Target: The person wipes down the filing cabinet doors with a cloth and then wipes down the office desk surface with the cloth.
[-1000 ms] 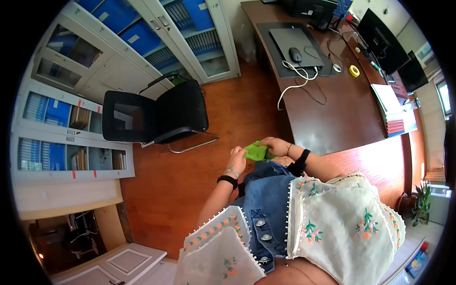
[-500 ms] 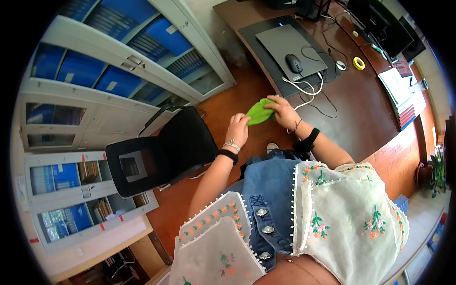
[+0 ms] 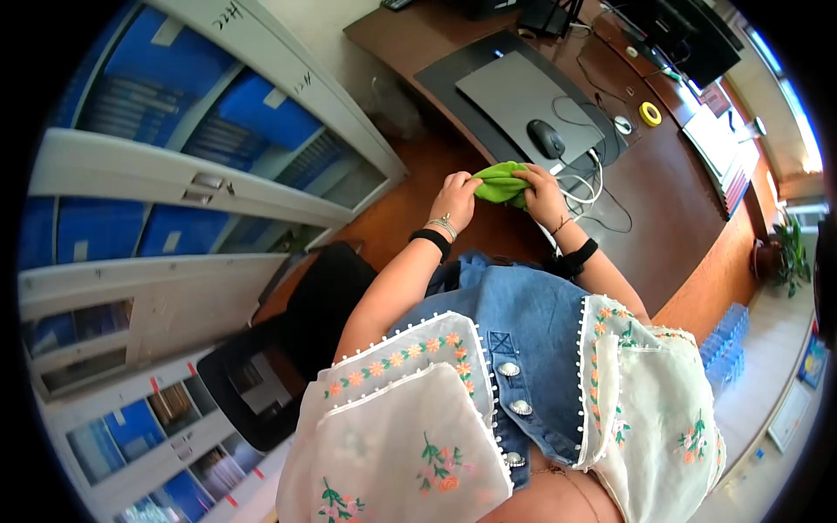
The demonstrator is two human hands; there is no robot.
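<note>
A bright green cloth [image 3: 501, 184] is stretched between my two hands, bunched in its middle. My left hand [image 3: 454, 199] pinches its left end, and my right hand [image 3: 545, 197] grips the right end with curled fingers. Both hands are in the air near the desk's front edge. Just beyond them on the desk lies a closed grey laptop [image 3: 514, 91] on a dark mat [image 3: 445, 77], with a black mouse [image 3: 546, 138] on its lid. White cables [image 3: 586, 193] run from the laptop's near corner, close to my right hand.
The brown desk [image 3: 649, 205] carries yellow tape [image 3: 649, 113], stacked folders [image 3: 719, 148] and a monitor [image 3: 689, 48]. A black chair [image 3: 323, 301] stands at my left, before cabinets [image 3: 296, 257] of blue binders. A potted plant [image 3: 789, 253] and bottled water packs [image 3: 726, 344] are at the right.
The view has turned and come closer to the desk and laptop. Both hands have risen with the green cloth, which is now more bunched between them. The chair sits lower in view.
</note>
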